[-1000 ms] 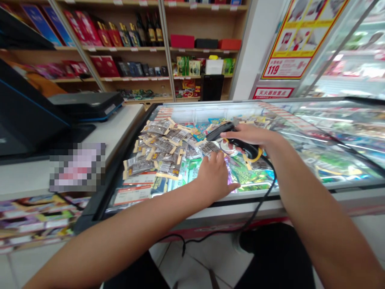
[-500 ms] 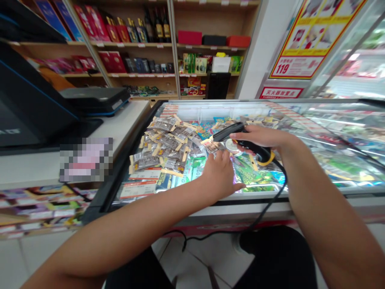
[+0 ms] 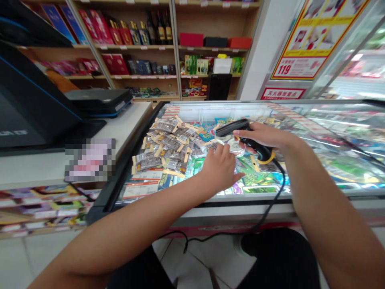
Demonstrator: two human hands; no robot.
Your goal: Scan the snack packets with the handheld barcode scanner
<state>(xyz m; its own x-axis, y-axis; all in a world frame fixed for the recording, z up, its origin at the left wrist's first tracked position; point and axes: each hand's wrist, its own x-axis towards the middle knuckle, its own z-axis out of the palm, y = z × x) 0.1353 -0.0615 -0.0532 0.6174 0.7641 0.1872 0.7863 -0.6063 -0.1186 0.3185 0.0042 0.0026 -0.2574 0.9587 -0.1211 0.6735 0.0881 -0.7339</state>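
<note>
My right hand (image 3: 264, 136) is wrapped round the handle of a black barcode scanner (image 3: 233, 127) with a yellow band; its head points left over the snack packets. My left hand (image 3: 221, 166) is just below the scanner head, its thumb out to the side and its fingers reaching forward. The fingertips lie at a small brown-and-cream packet (image 3: 212, 144), mostly hidden by the hand. Beside them is a whitish round, ring-like thing (image 3: 237, 149). A pile of similar snack packets (image 3: 171, 140) is to the left on the glass freezer top.
The freezer's glass lid (image 3: 207, 107) shows colourful goods beneath. Price cards (image 3: 141, 188) lie at its left front. On the left counter (image 3: 36, 166) stand a dark till (image 3: 33, 104) and a scale (image 3: 99, 98). The scanner cable (image 3: 275, 196) hangs over the front edge. Stocked shelves (image 3: 135, 44) stand behind.
The light under the scanner head is no longer seen on the packet. The scanner head has shifted slightly up and right. My left hand stays close to the same place.
</note>
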